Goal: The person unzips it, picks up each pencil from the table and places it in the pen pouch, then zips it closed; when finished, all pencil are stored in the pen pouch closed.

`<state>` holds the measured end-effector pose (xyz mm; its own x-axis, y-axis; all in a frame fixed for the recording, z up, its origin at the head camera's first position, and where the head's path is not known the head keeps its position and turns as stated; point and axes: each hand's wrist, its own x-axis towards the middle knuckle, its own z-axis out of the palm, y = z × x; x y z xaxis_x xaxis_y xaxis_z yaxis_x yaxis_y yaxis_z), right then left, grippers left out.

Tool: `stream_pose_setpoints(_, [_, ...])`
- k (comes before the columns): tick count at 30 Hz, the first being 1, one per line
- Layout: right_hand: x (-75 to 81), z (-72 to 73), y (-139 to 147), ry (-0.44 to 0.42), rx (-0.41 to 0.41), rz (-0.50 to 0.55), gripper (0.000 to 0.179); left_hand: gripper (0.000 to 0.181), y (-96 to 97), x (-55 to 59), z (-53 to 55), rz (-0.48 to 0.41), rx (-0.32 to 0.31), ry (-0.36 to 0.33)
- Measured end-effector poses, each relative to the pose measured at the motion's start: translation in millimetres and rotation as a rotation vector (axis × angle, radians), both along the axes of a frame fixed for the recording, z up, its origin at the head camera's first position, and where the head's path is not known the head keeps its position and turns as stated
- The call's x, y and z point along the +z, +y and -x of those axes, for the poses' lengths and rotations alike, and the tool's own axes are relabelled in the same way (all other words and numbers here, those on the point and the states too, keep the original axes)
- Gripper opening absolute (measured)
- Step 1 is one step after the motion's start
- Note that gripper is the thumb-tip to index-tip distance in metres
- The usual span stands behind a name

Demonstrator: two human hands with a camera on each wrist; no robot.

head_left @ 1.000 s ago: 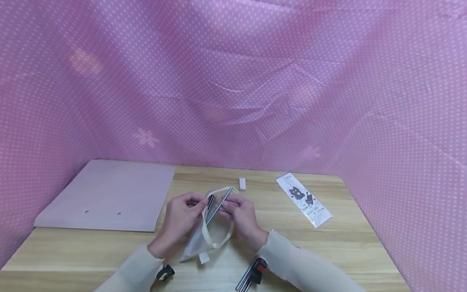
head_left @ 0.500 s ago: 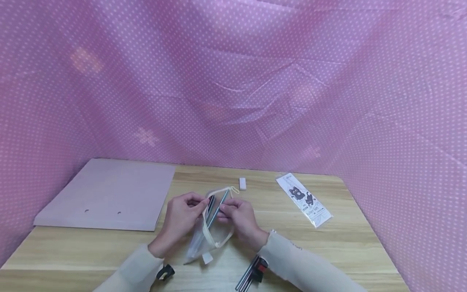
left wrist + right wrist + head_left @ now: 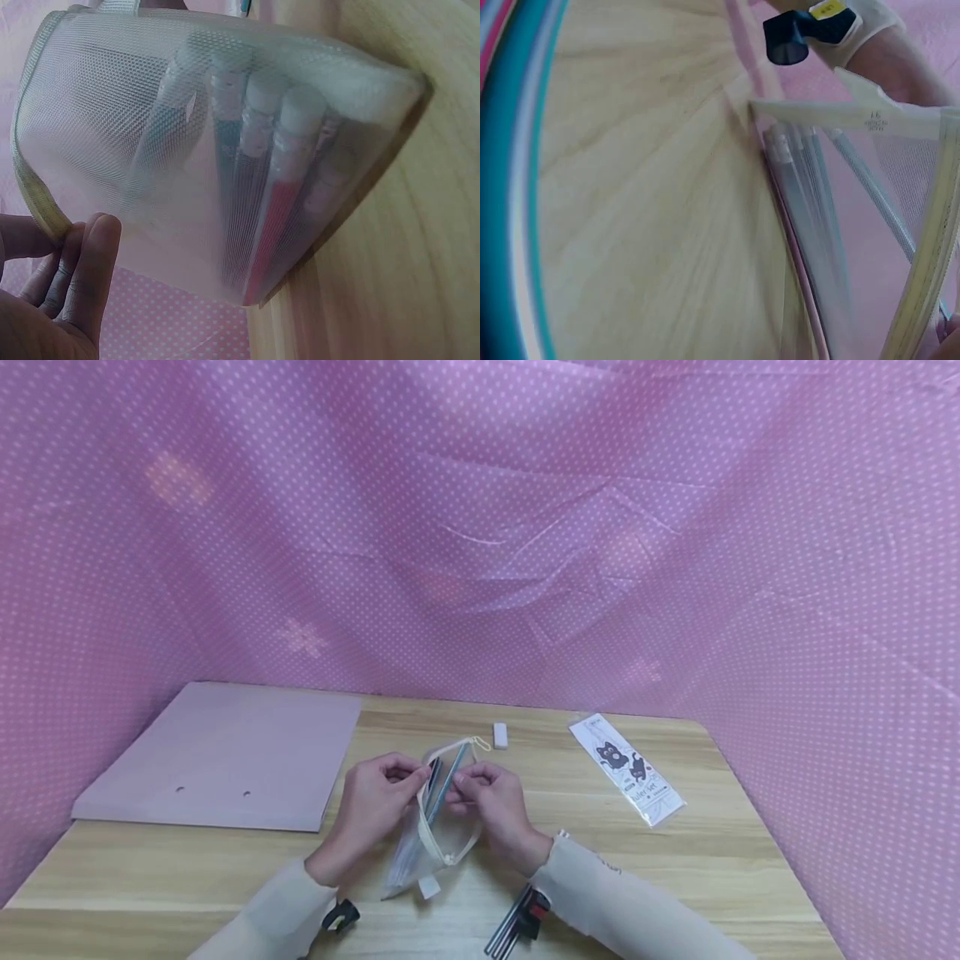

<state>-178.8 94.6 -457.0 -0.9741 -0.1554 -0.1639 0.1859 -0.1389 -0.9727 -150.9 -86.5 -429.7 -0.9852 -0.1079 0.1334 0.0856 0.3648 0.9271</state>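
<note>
A see-through mesh zip pouch (image 3: 408, 852) with a cream zip edge stands tilted on the table, its mouth spread wide. Through its side, white eraser ends of several pencils (image 3: 279, 172) show, one of them red. My left hand (image 3: 375, 802) pinches the zip edge on the left; in the left wrist view, its fingers (image 3: 90, 255) lie at that edge. My right hand (image 3: 498, 806) pinches a teal pencil (image 3: 450, 777) that slants down inside the mouth. Only a bit of that hand shows in the right wrist view, at the lower right corner.
A white eraser (image 3: 500, 735) lies behind the pouch. Farther right is a packaged ruler set (image 3: 628, 768) with black cats. A pale lilac folder (image 3: 225, 756) covers the left back. Several dark slender sticks (image 3: 504, 931) lie near the right wrist. Pink dotted cloth surrounds the table.
The teal pencil has tipped leftward and sits slightly deeper in the pouch, my right hand still pinching it. The pouch's lower end has shifted a little right. My left hand keeps its hold.
</note>
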Motion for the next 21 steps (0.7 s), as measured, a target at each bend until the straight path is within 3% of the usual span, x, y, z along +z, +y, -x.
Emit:
stream_pose_setpoints(7, [-0.8,-1.5,-0.1,0.037,-0.037,-0.009,0.021,0.012,-0.8,-0.2,0.7,0.019,0.009,0.01])
stream_pose_setpoints(13, [-0.8,-2.0,3.3,0.02,-0.029,0.092,0.028,0.012,-0.1,-0.3,1.1,0.0,0.002,-0.002])
stream_pose_setpoints(21, [-1.2,-2.0,7.6,0.003,-0.005,0.15,0.036,0.011,0.6,0.3,0.7,0.002,0.008,-0.014])
